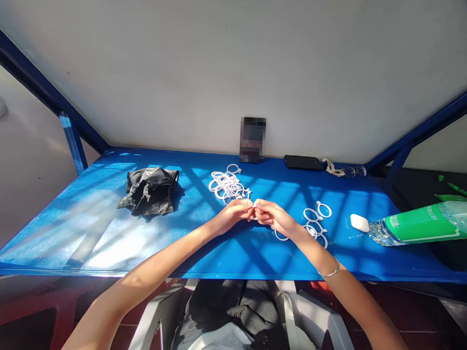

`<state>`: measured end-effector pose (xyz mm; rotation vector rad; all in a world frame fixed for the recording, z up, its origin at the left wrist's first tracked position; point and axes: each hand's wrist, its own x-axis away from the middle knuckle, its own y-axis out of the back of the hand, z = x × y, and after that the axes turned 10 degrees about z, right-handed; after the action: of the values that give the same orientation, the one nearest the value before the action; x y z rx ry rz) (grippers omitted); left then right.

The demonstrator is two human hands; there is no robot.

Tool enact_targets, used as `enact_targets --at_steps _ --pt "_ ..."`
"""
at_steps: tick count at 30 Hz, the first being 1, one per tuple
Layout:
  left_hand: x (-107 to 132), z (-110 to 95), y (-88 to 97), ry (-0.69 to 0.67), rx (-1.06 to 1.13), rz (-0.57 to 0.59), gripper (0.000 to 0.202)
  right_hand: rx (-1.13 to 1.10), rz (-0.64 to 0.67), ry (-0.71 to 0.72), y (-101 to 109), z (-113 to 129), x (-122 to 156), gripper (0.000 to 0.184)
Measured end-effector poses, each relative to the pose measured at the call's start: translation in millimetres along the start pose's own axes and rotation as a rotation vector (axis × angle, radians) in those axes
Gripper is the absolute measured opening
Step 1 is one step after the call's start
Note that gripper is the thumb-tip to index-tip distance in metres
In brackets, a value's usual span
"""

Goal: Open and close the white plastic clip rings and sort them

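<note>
From the head view, I am bringing both hands together over the blue tabletop (99,231), just in front of the heap of white rings (228,185). My left hand (234,212) and my right hand (276,218) are meeting fingertip to fingertip. Each grip is pinching narrow on one small white piece (254,203), which is sitting between the two hands just in front of the heap. Most of the piece is hidden by my fingers, so I cannot tell its full shape.

A few loose rings (316,220) are lying to the right of the heap, partly behind my right wrist, which is wearing a thin bracelet (332,272). Further right of the heap, a small white case (360,222) is lying on the tabletop, just beside the end of a clear bottle with a green label (420,224) that is lying on its side. A crumpled black bag (149,191) is sitting to the left of the heap, well apart from it. Behind the heap and to its right, a dark phone (303,162) is lying flat near the wall. Sunlight is falling in stripes across the tabletop.
</note>
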<state>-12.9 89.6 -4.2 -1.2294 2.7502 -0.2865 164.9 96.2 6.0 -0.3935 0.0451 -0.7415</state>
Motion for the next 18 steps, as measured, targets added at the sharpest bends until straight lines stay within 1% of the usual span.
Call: enact_targets --at_steps 2,4,9,11,12,14,16,18 --pt "-2 2 -0.1 0.043 0.158 0.017 0.040 -0.062 0.022 0.014 0 -3 -3 0.044" --pt "-4 2 -0.1 0.061 0.228 0.011 0.041 -0.071 0.021 0.022 1 -7 -5 0.045" --pt "-4 -3 -1.1 0.017 0.251 0.007 0.048 -0.002 -0.006 0.061 4 -8 -6 0.045" --pt "-3 -7 -0.8 -0.010 0.210 0.008 0.045 0.030 -0.023 0.064 5 -3 -4 0.040" --pt "-2 -10 -0.1 -0.030 0.156 -0.003 0.042 0.073 -0.037 0.064 6 1 -2 0.035" --pt "1 -15 2.9 -0.084 -0.073 -0.055 0.036 0.288 -0.115 0.059 10 9 2 0.028" --pt "4 -20 7.9 -0.119 -0.318 -0.119 0.036 0.579 -0.253 0.067 18 19 9 0.029" --pt "7 -24 15.0 -0.153 -0.530 -0.194 0.034 0.862 -0.428 0.088 32 30 19 0.027"
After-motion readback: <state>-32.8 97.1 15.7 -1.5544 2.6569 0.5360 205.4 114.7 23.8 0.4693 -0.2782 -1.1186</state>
